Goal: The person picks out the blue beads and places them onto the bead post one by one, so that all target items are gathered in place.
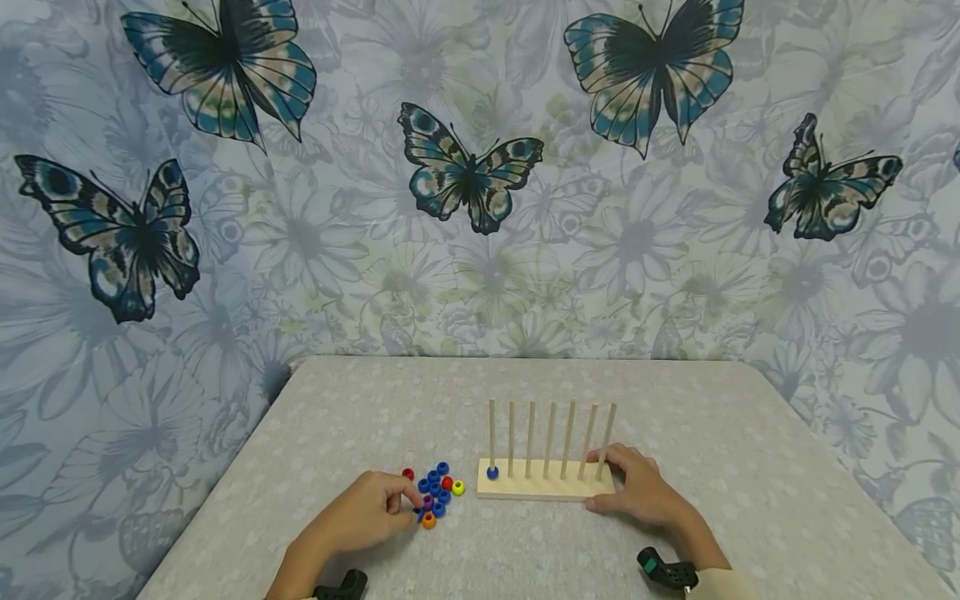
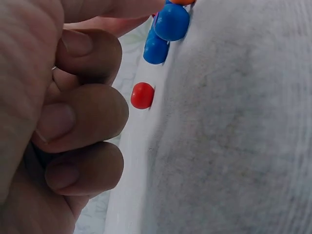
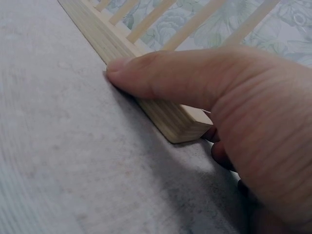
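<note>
Head view, from the left edge of the bench (image 1: 360,400): the left hand (image 1: 369,512) comes first, its index finger and thumb at the near left side of a cluster of loose beads (image 1: 434,489); the index tip is touching or nearly touching them, and I cannot tell whether a bead is pinched against the thumb; in the left wrist view its other fingers are curled inward, a red bead (image 2: 142,95) just beside them and apart from the blue beads (image 2: 171,22). The cluster lies to the right of those fingertips and slightly towards the far edge, well short of it; the left hand is clearly the nearer one; an orange bead (image 1: 428,520) marks its near end, a yellow bead (image 1: 458,487) its right side.

Just right of the yellow bead stands the peg stand (image 1: 537,472), its long axis running left to right, roughly parallel to the bench's far edge; of its seven upright pegs (image 1: 550,437), the leftmost carries a threaded blue bead (image 1: 492,473) at its foot, and this end faces the cluster. Farthest right, towards the bench's right edge, the right hand (image 1: 639,492) grips the other end of the base; thumb along the near side, fingers behind.
</note>
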Available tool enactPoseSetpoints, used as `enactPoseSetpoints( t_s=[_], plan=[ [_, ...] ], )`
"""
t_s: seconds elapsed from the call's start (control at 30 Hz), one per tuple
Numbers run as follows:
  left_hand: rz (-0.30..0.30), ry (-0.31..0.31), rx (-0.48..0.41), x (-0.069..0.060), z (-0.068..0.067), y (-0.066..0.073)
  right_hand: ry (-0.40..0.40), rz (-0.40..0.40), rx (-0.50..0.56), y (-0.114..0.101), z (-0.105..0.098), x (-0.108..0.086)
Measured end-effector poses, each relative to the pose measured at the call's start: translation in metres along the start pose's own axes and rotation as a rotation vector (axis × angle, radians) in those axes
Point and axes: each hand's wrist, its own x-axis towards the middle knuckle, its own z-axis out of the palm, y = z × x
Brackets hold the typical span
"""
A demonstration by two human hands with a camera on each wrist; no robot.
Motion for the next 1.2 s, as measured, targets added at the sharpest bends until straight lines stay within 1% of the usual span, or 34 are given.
enactPoseSetpoints(
  t_s=[0.13,0.23,0.33,0.5,0.77,0.9,1.07,1.2],
  plan=[
    [-0.031,-0.014,-0.008,-0.001,-0.001,0.0,0.004,0.009,0.022,0.0,0.001,0.0],
    [-0.056,-0.012,0.006,-0.003,-0.004,-0.001,-0.009,-0.002,0.027,-0.002,0.003,0.003],
    [-0.069,-0.004,0.031,-0.004,-0.008,-0.003,-0.011,-0.018,0.028,-0.005,0.004,0.006],
    [-0.055,-0.01,0.039,0.0,-0.008,-0.008,0.006,-0.008,0.019,-0.007,0.002,0.006],
    [-0.04,-0.037,0.024,0.004,0.002,-0.011,0.002,0.004,0.021,0.0,0.001,-0.001],
    [-0.035,-0.029,0.028,0.004,0.004,-0.013,-0.001,-0.008,0.038,-0.003,0.001,-0.003],
    [-0.021,-0.013,0.034,0.002,0.002,-0.014,0.003,-0.015,0.033,-0.004,0.0,-0.003],
    [-0.008,0.014,0.068,0.0,-0.001,-0.012,0.002,-0.018,0.023,-0.004,-0.001,-0.002]
  ],
)
